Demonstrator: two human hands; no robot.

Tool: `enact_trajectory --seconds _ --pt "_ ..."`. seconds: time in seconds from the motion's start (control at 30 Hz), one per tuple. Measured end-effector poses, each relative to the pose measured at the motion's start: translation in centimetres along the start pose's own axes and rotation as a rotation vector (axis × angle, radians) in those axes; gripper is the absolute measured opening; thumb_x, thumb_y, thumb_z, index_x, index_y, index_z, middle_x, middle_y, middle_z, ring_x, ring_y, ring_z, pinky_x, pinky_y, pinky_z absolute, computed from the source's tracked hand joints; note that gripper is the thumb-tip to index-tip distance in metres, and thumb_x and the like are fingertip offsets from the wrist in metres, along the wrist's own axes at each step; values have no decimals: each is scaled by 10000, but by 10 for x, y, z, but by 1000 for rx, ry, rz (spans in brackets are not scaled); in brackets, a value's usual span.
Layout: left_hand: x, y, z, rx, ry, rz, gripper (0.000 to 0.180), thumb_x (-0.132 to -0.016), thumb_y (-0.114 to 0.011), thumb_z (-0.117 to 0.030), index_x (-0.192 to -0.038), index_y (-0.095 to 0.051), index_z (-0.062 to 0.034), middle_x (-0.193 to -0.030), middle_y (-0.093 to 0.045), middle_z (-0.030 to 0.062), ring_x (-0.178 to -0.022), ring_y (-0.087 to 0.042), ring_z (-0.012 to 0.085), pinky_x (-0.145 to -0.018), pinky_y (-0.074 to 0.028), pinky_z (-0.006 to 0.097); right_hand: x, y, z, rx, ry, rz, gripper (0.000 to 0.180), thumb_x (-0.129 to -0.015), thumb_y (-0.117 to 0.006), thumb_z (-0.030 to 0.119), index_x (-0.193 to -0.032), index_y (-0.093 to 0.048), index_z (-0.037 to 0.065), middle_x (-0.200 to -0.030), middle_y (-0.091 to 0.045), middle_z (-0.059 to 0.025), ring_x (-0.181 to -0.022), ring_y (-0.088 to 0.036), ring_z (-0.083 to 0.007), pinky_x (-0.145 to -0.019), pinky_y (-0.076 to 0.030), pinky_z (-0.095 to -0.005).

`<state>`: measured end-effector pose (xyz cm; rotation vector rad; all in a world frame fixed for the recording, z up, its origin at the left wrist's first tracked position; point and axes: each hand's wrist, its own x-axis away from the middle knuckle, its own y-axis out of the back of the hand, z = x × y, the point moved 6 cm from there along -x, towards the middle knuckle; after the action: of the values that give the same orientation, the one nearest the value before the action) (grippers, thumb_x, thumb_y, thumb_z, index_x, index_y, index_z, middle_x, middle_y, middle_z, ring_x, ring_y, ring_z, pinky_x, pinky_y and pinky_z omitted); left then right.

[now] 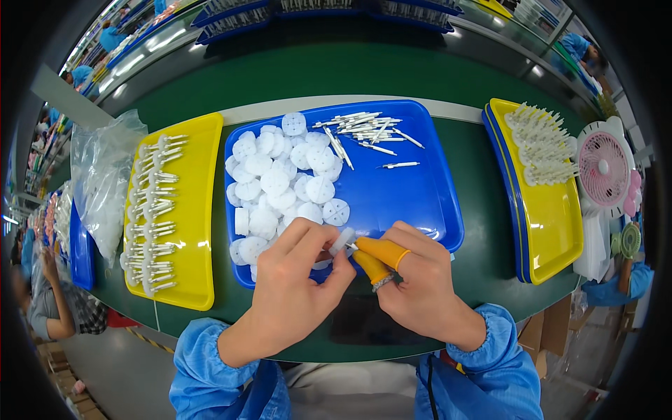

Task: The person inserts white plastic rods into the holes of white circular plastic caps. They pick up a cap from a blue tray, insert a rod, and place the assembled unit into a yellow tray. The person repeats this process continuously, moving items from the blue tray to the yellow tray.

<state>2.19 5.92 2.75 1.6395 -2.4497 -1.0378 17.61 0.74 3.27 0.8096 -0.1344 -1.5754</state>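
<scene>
My left hand [290,280] pinches a white round disc [341,239] on edge, between thumb and fingers. Against its face, my right hand [423,283] holds a thin white stick-like piece [352,246]; most of that piece is hidden by the fingers. Orange finger cots [383,250] cover my right thumb and forefinger, and a ring is on that hand. Both hands are over the near edge of a blue tray [399,199]. A heap of similar white discs [275,182] fills its left side, and loose white sticks [371,129] with thin metal ends lie at its back.
Left of the blue tray, a yellow tray [199,210] bears discs with sticks in them; a clear plastic bag [105,182] lies beyond. At the right are a stacked yellow tray [553,238] with more assemblies and a pink-and-white fan [603,168]. Other people work farther off.
</scene>
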Motion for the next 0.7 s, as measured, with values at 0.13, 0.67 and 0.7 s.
enact_trajectory --seconds 0.13,0.67,0.7 --pt "6 -6 1 -22 23 23 239 -871 -776 52 -1095 -697 29 -944 -641 152 -761 -754 300 -638 -602 374 3 -6 -3 32 -55 32 199 -664 -689 -107 -860 -722 -86 -857 -623 -183 -771 -612 -389 -629 -485 -472" --pt "-6 9 15 184 195 -18 165 -966 -743 35 -1125 -700 37 -1043 -689 129 -876 -766 240 -751 -667 337 -44 28 -57 254 -176 153 213 -825 -705 -96 -1028 -747 -50 -1028 -681 -207 -990 -627 -371 -905 -523 -447" --pt "-7 9 14 198 192 -12 161 -964 -743 36 -1119 -699 34 -1041 -689 128 -874 -766 239 -745 -665 336 -38 29 -40 158 -208 187 236 -818 -703 -97 -1045 -747 -51 -1020 -677 -202 -982 -623 -375 -894 -520 -449"
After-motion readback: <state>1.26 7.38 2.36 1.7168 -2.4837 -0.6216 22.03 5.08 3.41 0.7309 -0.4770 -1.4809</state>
